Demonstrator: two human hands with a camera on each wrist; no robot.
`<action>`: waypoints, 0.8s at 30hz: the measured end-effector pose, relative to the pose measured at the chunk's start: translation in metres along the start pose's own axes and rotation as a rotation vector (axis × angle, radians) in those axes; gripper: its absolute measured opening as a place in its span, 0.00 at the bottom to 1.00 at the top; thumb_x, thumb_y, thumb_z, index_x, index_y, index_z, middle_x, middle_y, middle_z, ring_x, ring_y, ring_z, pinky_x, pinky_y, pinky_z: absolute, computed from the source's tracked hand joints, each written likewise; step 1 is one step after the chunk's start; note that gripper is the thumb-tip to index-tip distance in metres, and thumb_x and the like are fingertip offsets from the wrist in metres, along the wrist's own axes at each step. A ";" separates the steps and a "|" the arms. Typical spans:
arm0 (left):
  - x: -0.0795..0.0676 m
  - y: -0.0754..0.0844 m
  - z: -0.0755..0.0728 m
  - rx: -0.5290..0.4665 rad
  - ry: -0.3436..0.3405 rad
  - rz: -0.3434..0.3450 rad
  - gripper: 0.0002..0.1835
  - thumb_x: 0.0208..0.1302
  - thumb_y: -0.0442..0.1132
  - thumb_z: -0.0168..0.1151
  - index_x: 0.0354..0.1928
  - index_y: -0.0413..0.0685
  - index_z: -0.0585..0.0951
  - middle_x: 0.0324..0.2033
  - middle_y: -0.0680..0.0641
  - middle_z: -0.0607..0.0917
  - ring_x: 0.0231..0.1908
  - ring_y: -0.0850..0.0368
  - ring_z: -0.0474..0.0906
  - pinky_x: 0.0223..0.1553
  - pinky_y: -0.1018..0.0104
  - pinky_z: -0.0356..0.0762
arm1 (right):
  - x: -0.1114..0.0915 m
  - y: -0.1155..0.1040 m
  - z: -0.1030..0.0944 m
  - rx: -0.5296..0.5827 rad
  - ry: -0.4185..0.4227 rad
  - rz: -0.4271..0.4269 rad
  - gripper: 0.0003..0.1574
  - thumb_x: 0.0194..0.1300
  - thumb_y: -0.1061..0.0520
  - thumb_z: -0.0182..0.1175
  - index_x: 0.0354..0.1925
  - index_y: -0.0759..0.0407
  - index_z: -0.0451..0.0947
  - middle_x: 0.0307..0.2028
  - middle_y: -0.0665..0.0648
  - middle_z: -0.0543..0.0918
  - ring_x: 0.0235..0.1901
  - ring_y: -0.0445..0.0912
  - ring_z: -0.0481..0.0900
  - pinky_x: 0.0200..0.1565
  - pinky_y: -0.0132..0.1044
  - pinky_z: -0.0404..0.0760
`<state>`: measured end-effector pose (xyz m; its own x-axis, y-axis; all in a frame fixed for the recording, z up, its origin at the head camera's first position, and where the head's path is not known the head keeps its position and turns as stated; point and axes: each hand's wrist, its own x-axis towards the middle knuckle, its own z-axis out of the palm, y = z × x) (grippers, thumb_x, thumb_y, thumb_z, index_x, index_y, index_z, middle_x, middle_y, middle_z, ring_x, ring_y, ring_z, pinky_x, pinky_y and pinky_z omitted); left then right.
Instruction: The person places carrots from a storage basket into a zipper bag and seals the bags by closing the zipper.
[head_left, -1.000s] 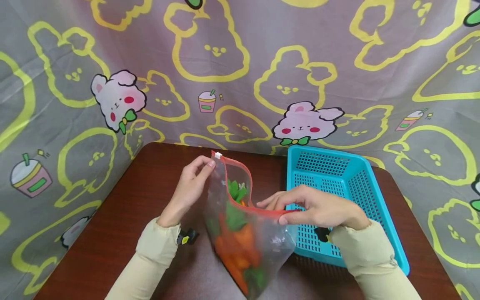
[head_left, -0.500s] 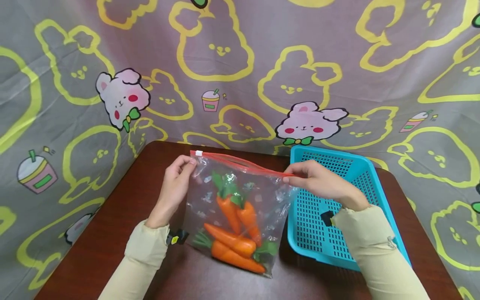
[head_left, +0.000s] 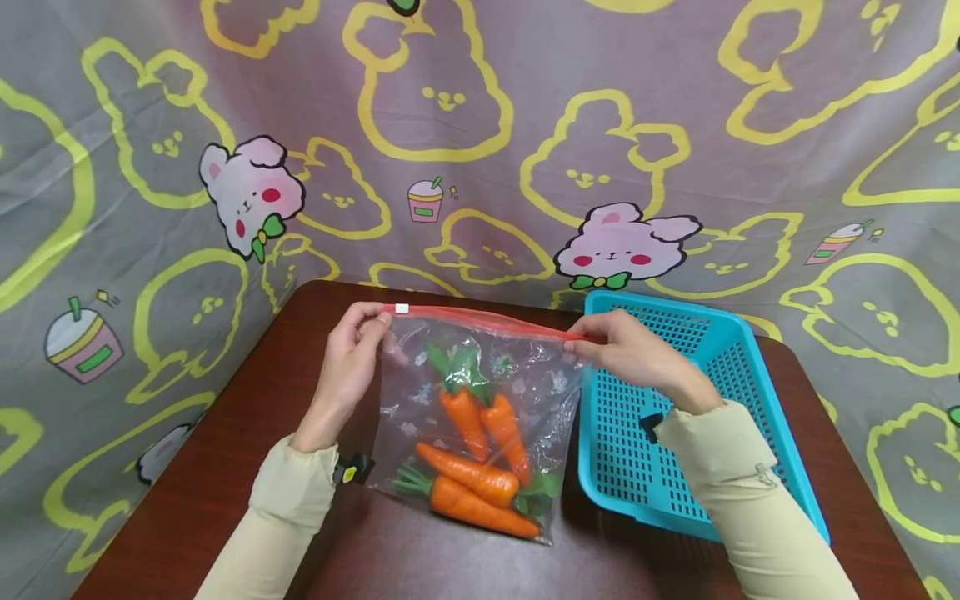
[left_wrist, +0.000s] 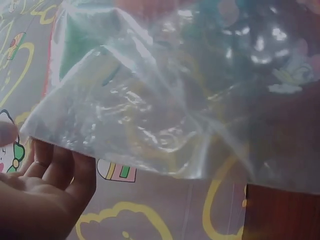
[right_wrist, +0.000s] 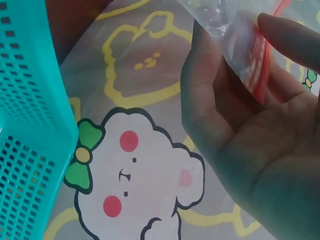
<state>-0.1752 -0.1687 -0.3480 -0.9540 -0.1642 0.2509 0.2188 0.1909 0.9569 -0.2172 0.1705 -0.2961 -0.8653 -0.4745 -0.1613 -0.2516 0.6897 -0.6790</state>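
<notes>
A clear zip bag (head_left: 405, 417) with a red top strip hangs upright between both hands, its broad face turned to the head camera. Several orange carrots (head_left: 480, 508) with green tops show through the plastic. My left hand (head_left: 351, 350) pinches the bag's top left corner, close to the white slider (head_left: 402, 308). At the opposite corner, my right hand (head_left: 630, 354) pinches the red zip strip (head_left: 517, 323) between thumb and fingers. The right wrist view shows the strip's end (right_wrist: 260, 82) in that grip. The strip looks slightly parted along its middle.
A turquoise plastic basket (head_left: 772, 433) with a perforated base stands on the right, partly behind the right forearm. Beneath everything is a dark brown table (head_left: 247, 433). A grey curtain with cartoon rabbits (head_left: 480, 108) rises along the table's back and sides.
The bag has swung from a tilted, gaping pose to a flat, stretched one facing the camera. The hands have moved apart, the right one upward. The red edges now lie closer together.
</notes>
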 end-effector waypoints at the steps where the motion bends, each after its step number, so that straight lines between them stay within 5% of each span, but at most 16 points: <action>1: 0.001 0.000 0.001 0.001 0.010 0.008 0.11 0.73 0.39 0.50 0.44 0.37 0.74 0.18 0.55 0.78 0.21 0.63 0.82 0.35 0.71 0.74 | 0.000 0.000 0.000 -0.008 0.001 0.001 0.10 0.70 0.53 0.56 0.43 0.55 0.82 0.33 0.56 0.83 0.26 0.49 0.72 0.28 0.38 0.74; 8: 0.004 0.001 0.009 -0.006 0.040 -0.021 0.14 0.71 0.43 0.54 0.49 0.41 0.74 0.23 0.53 0.78 0.22 0.61 0.81 0.32 0.70 0.79 | -0.003 0.001 0.000 -0.060 0.023 -0.053 0.08 0.69 0.57 0.56 0.42 0.55 0.81 0.34 0.55 0.83 0.27 0.48 0.72 0.30 0.39 0.74; 15: 0.006 0.004 0.016 0.057 0.096 0.022 0.12 0.70 0.43 0.56 0.43 0.40 0.80 0.27 0.53 0.78 0.27 0.62 0.74 0.30 0.73 0.70 | -0.005 -0.003 0.002 -0.088 0.036 -0.065 0.08 0.69 0.57 0.57 0.42 0.55 0.81 0.32 0.55 0.81 0.23 0.48 0.69 0.27 0.38 0.72; 24: 0.005 0.007 0.022 0.036 0.101 0.037 0.12 0.71 0.42 0.54 0.43 0.39 0.79 0.31 0.53 0.76 0.31 0.61 0.72 0.33 0.72 0.69 | -0.007 -0.011 0.002 -0.162 0.051 -0.068 0.23 0.65 0.50 0.60 0.57 0.54 0.73 0.48 0.53 0.81 0.44 0.48 0.76 0.45 0.44 0.77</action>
<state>-0.1825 -0.1468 -0.3433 -0.9193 -0.2528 0.3016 0.2447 0.2330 0.9412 -0.2074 0.1651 -0.2888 -0.8636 -0.4977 -0.0800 -0.3731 0.7379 -0.5625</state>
